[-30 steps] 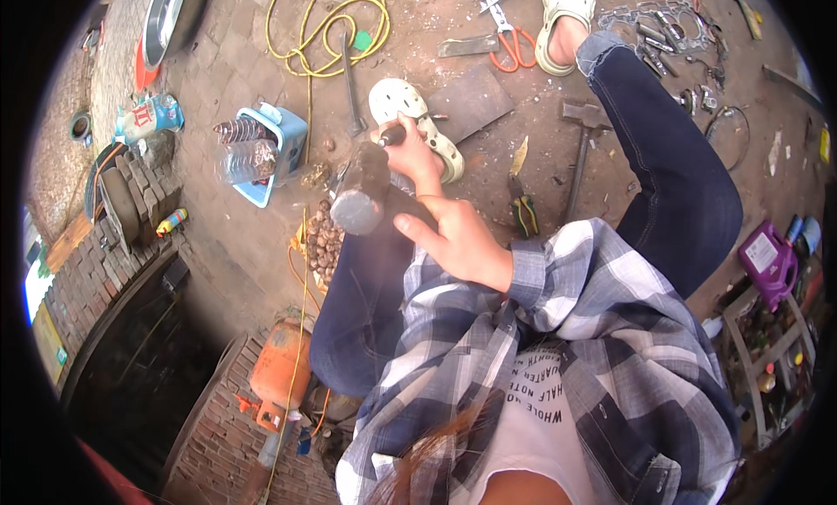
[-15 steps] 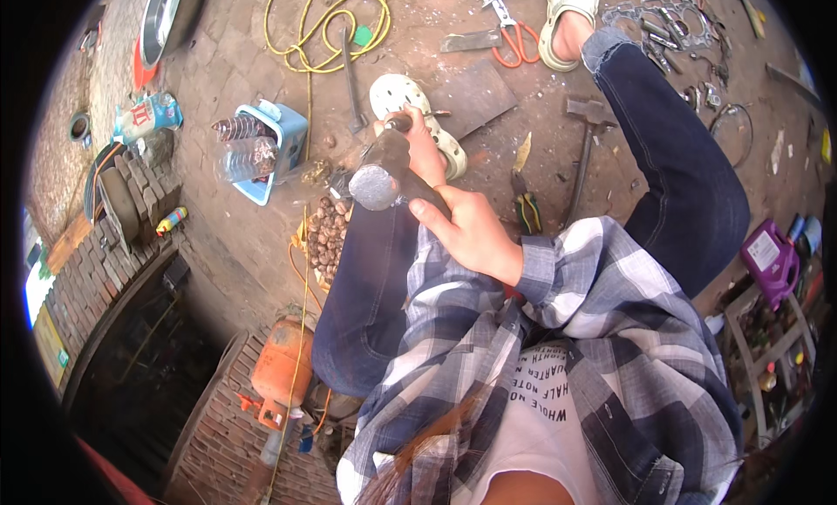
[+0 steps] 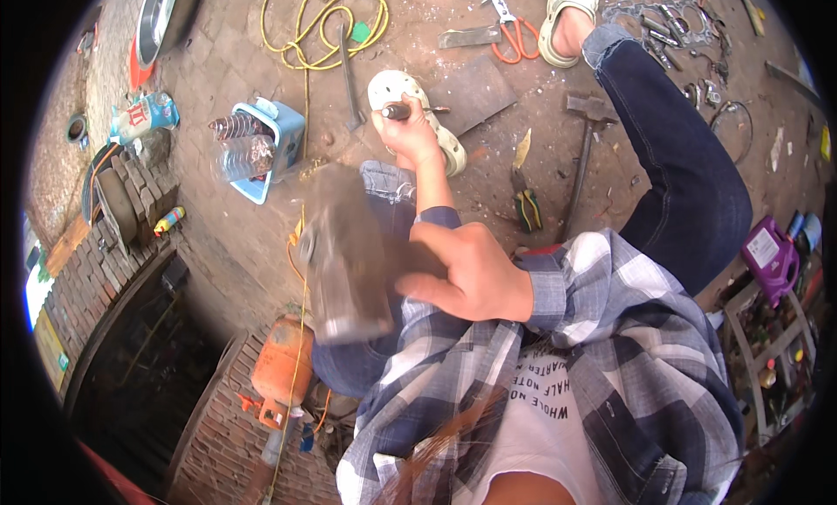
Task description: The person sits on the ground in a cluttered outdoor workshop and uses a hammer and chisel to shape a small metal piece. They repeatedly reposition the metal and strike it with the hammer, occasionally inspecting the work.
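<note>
My left hand (image 3: 414,141) is closed round a dark rod-like tool (image 3: 395,111), held upright over my cream clog (image 3: 440,152) beside a flat metal plate (image 3: 484,95). My right hand (image 3: 475,270) grips a heavy hammer (image 3: 344,252), whose head is large and smeared by motion, nearer the camera than the tool in my left hand and over my left leg. The hammer largely hides what lies beside that leg. Pliers with yellow-and-black handles (image 3: 527,209) and a sledgehammer (image 3: 580,148) lie to the right on the ground.
A blue bin with plastic bottles (image 3: 275,148) and a yellow hose (image 3: 288,47) lie to the left. An orange gas cylinder (image 3: 279,361) is at lower left, near a dark pit (image 3: 131,348). Orange shears (image 3: 514,43), metal parts (image 3: 663,34) and a purple jug (image 3: 767,261) lie around.
The hammer has swung away from the tool, appearing larger, lower and more blurred, and now covers the walnut pile seen earlier. My left hand with the tool sits slightly higher in the picture.
</note>
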`<state>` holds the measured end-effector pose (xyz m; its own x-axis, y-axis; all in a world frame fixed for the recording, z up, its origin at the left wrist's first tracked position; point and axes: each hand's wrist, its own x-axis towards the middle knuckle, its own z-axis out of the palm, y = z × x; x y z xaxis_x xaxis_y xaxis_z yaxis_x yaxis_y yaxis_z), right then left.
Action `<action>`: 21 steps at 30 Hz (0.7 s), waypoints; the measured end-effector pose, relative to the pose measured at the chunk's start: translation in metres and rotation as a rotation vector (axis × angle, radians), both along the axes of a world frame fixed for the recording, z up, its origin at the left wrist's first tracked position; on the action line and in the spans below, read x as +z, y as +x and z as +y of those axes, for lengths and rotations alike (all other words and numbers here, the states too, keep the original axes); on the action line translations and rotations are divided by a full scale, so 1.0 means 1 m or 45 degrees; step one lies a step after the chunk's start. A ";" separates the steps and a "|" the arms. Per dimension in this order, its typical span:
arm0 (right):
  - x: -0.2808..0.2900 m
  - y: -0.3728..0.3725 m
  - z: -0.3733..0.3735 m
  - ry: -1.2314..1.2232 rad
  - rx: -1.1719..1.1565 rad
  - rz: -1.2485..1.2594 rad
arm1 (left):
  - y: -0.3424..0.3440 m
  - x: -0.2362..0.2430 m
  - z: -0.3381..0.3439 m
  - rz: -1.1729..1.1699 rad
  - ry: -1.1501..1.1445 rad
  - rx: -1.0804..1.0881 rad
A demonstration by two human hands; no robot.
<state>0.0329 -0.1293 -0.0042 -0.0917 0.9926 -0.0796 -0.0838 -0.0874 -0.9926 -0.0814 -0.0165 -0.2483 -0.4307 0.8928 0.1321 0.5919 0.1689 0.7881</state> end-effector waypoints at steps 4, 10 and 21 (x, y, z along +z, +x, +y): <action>-0.017 0.001 0.009 0.006 -0.190 -0.091 | 0.025 0.023 0.002 0.068 0.293 -0.138; -0.039 -0.006 0.027 -0.302 -0.317 0.031 | 0.016 0.022 0.004 0.320 0.086 -0.103; -0.006 0.006 -0.001 -0.156 -0.031 -0.038 | 0.019 0.013 -0.017 -0.215 0.020 0.007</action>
